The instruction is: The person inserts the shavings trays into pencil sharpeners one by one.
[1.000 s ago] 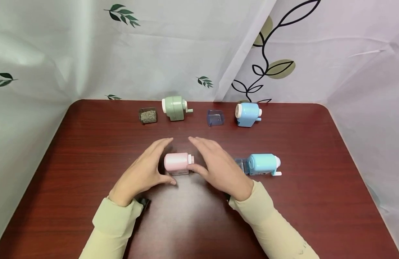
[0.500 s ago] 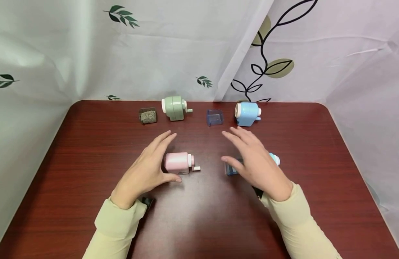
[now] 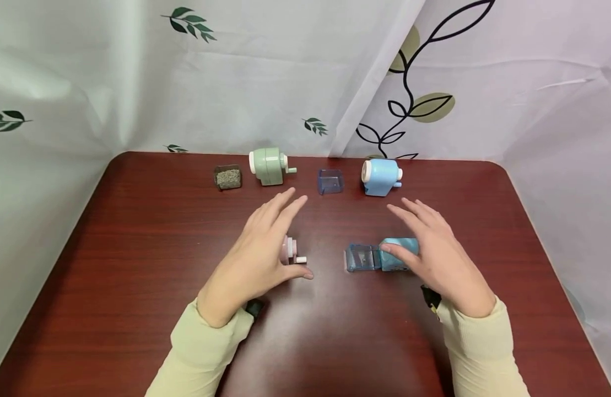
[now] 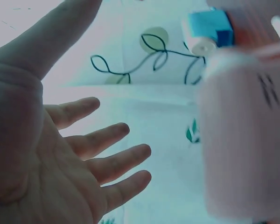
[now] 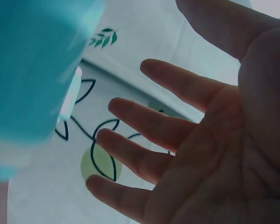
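In the head view my left hand (image 3: 253, 256) hovers with spread fingers over the pink sharpener (image 3: 288, 249), hiding most of its body; the white crank shows to its right. My right hand (image 3: 441, 253) is held open above the turquoise sharpener (image 3: 396, 255), covering its right end. A clear blue drawer (image 3: 363, 258) lies against that sharpener's left side. In the left wrist view the pink body (image 4: 247, 140) stands beyond the open fingers. The right wrist view has the turquoise body (image 5: 37, 65) close by, apart from the fingertips. Neither hand holds anything.
Along the table's back edge stand a green sharpener (image 3: 268, 165) and a light blue sharpener (image 3: 380, 176). A drawer with grey shavings (image 3: 228, 178) and an empty clear drawer (image 3: 330, 181) lie beside them. Patterned cloth (image 3: 265, 82) hangs behind.
Both hands have moved right: the left across the pink sharpener, the right away from it to the turquoise one. The clear drawer and the pink sharpener's crank have come into view.
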Available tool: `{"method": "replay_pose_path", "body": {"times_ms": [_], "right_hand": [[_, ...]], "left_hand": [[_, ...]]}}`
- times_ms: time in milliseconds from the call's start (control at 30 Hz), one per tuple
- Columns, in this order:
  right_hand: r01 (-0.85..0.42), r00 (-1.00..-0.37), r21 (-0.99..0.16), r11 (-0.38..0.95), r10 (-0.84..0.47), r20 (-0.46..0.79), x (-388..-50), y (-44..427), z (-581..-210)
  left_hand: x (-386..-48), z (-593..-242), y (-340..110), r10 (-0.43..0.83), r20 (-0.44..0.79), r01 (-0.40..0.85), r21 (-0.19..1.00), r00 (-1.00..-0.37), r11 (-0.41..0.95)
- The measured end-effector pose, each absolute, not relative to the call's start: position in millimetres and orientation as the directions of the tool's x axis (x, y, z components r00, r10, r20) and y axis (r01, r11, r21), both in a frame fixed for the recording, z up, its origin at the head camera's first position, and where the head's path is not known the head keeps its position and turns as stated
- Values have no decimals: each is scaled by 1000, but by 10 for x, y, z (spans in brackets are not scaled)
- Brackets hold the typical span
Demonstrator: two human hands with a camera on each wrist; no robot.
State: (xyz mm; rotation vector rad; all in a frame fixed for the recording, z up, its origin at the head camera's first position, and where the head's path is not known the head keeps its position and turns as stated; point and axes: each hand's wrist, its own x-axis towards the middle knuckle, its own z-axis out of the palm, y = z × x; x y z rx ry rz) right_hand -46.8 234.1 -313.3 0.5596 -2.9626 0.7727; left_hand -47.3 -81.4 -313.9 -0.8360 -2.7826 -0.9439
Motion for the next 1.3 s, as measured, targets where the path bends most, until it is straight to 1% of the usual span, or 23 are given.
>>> {"method": "replay_pose_path", "body": {"times_ms": [200, 300, 367, 467, 533, 700, 867, 1133, 1300], "right_hand": [[-327, -940, -459, 826, -336, 66, -470, 2486, -3127], [-329, -937, -451, 830, -348, 42, -471, 2538, -3135], [-340, -933, -441, 830, -356, 48, -476, 2556, -3139], [-353, -930, -433, 830, -363, 63, -482, 2582, -3152], [-355, -929, -434, 828, -366, 62, -483, 2588, -3155], [-367, -922, -440, 820, -384, 53, -486, 2588, -3169], [-381, -917, -433, 817, -394, 63, -479, 2613, -3175], [-399, -908, -431, 810, -415, 61, -495, 2617, -3178], [-396, -908, -438, 807, -416, 55, -495, 2619, -3173]], "left_hand": [[-482, -3099, -555, 509, 270, 573, 480, -817, 664], [-449, -3106, -399, 527, 253, 577, 483, -812, 658], [-423, -3126, -295, 539, 231, 575, 493, -810, 653], [-375, -3183, -133, 542, 192, 558, 490, -818, 669], [-342, -3235, -43, 540, 166, 549, 460, -825, 698], [-281, -3375, 107, 517, 155, 533, 393, -842, 750], [-290, -3529, 212, 486, 131, 493, 407, -864, 769], [-339, -3702, 294, 412, 37, 388, 422, -911, 819], [-387, -3766, 321, 399, -4, 359, 428, -917, 829]]}}
